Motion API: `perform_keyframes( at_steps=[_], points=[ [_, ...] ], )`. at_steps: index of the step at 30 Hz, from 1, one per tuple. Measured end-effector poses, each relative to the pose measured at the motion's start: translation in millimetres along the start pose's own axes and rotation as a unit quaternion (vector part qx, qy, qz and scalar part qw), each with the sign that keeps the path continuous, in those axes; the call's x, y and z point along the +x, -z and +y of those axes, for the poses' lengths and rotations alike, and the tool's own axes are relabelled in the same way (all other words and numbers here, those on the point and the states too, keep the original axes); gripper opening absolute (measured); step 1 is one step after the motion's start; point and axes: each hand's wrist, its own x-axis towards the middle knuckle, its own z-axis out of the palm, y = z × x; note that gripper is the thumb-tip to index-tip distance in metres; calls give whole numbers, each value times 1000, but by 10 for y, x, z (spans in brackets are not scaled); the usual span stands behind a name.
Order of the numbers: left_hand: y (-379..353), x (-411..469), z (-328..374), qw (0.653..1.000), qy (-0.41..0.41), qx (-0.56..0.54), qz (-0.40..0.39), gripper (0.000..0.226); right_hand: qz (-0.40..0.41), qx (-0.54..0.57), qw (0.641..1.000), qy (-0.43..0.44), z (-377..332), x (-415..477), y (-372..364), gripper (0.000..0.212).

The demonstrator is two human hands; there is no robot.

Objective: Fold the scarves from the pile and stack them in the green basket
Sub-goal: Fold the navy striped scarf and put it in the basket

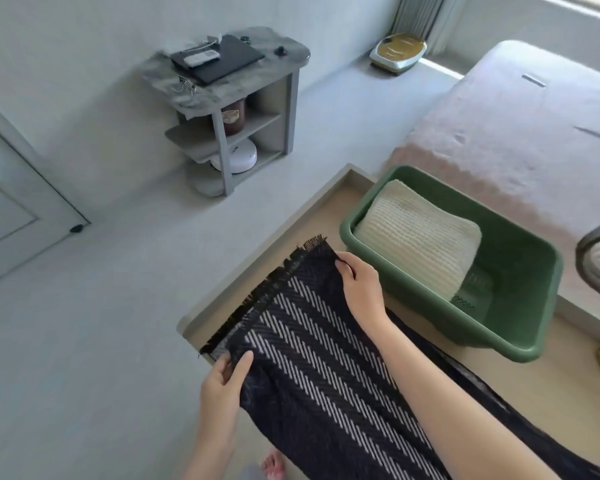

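Pinching the fringed end of the striped scarf [309, 358]: left hand [222, 379] at one corner, right hand [357, 282] at the other, apart. Just beyond the right hand, basket [482, 327] with one folded white scarf [420, 244] inside. Likely early; folding and stacking yet to do.

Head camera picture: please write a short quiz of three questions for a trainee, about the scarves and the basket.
1. True or false: the green basket is empty.
2. What do the left hand and the right hand pinch? A) a towel B) the black striped scarf C) a book
3. Fill in: the ___ hand is nearer to the basket.
Key: 1 false, a folded cream knitted scarf lies in it; 2 B; 3 right.
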Motion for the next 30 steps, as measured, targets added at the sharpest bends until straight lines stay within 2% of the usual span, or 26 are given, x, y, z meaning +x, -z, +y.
perform_keyframes(
  at_steps=[3, 6, 10, 14, 18, 24, 27, 30],
  points=[
    [105, 231, 52, 997, -35, 57, 27, 13, 3, -10, 1000, -15, -15, 169, -173, 29],
    [199, 477, 25, 991, -49, 116, 46, 28, 5, -28, 999, -25, 36, 319, -342, 29],
    [238, 716, 19, 982, -67, 162, 74, 10, -1, -96, 994, -55, 124, 507, -478, 32],
    [285, 868, -33, 974, -76, 187, 100, 8, -8, -144, 987, -69, 214, 677, -563, 34],
    [291, 924, -78, 967, -101, 200, 122, 6, 9, -181, 982, -44, 262, 804, -662, 34],
    [232, 957, -82, 958, -121, 227, 125, 15, 14, -239, 971, -22, 424, 938, -787, 27],
    [227, 922, -103, 940, -143, 281, 129, 29, 17, -242, 970, -25, 445, 986, -813, 27],
    [243, 943, -148, 923, -163, 317, 142, 29, 12, -259, 966, -16, 457, 1035, -818, 26]
  ],
)
